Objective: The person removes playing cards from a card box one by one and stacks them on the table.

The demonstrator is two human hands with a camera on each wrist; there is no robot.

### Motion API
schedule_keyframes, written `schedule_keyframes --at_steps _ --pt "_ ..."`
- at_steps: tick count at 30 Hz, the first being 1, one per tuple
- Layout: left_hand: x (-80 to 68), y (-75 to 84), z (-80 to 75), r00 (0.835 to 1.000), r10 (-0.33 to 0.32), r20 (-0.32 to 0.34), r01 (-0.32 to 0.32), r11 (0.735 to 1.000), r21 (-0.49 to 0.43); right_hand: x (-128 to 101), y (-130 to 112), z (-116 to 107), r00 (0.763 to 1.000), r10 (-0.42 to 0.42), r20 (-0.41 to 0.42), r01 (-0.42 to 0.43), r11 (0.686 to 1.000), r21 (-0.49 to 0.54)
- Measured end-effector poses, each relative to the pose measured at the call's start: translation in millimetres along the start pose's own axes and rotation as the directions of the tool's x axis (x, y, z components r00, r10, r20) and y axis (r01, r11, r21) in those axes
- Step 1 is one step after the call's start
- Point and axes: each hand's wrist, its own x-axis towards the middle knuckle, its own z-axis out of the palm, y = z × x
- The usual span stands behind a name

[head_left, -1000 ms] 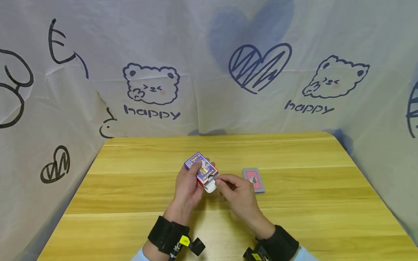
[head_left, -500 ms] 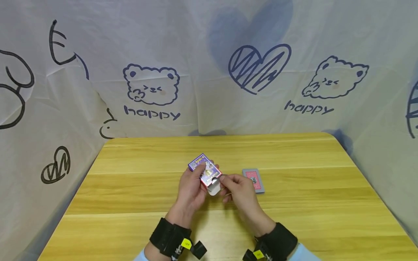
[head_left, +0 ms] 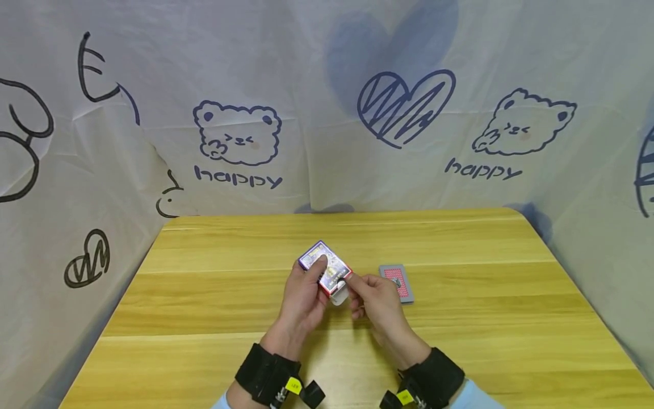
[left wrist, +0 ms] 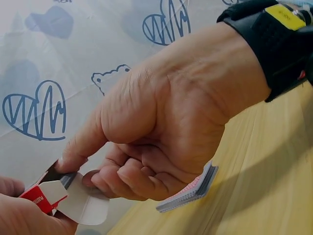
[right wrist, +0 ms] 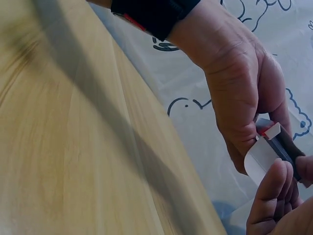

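One card box (head_left: 334,271), white flap (left wrist: 90,208) out, held over counter (head_left: 214,295). L hand (head_left: 302,298) grips it, thumb across the printed face. R hand (head_left: 379,300) has its thumb at the mouth's edge, other fingers curled; from my remote stn. I can't tell if it pinches anything. Deck (head_left: 405,289) lies on counter, near R hand. My rec.: hold box firmly w/o crushing, work edge w/ thumb tip, avoid creasing flap.

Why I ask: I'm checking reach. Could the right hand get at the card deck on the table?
Probably yes: the right hand is close to the card deck and nothing visible lies on top, though that hand is busy at the card box.
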Motion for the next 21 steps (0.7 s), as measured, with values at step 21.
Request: schedule_keyframes --at_steps 21 --pt "4.0 2.2 -7.7 1.0 -0.008 0.015 0.007 0.997 0.083 -2.3 0.4 1.7 0.998 0.037 0.053 -0.043 0.993 0.112"
